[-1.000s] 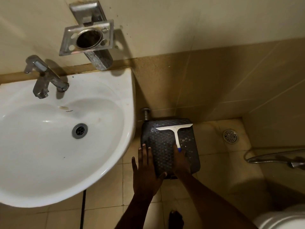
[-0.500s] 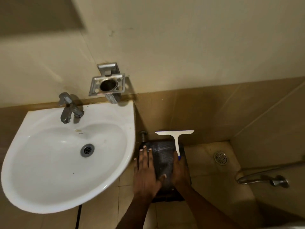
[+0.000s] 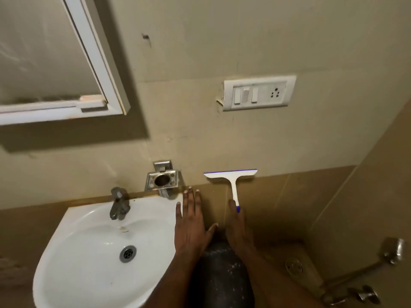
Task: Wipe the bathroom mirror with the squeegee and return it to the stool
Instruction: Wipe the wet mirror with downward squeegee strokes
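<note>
My right hand (image 3: 237, 232) grips the lower end of a white squeegee (image 3: 232, 177) with a blue-edged blade, held upright in the air in front of the tiled wall. My left hand (image 3: 190, 223) is flat with fingers apart, holding nothing, over the right rim of the sink. The dark stool (image 3: 222, 276) shows below, between my forearms. The white-framed mirror (image 3: 40, 52) hangs at the upper left, above the sink.
A white sink (image 3: 89, 252) with a metal tap (image 3: 119, 203) fills the lower left. A metal cup holder (image 3: 162, 181) is fixed to the wall. A switch plate (image 3: 259, 93) sits right of the mirror. A floor drain (image 3: 294, 266) and pipe valve (image 3: 364, 294) are lower right.
My right hand has lifted the squeegee off the stool and raised it up the wall. My left hand rose with it. The view tilted up, bringing the mirror and switch plate into sight.
</note>
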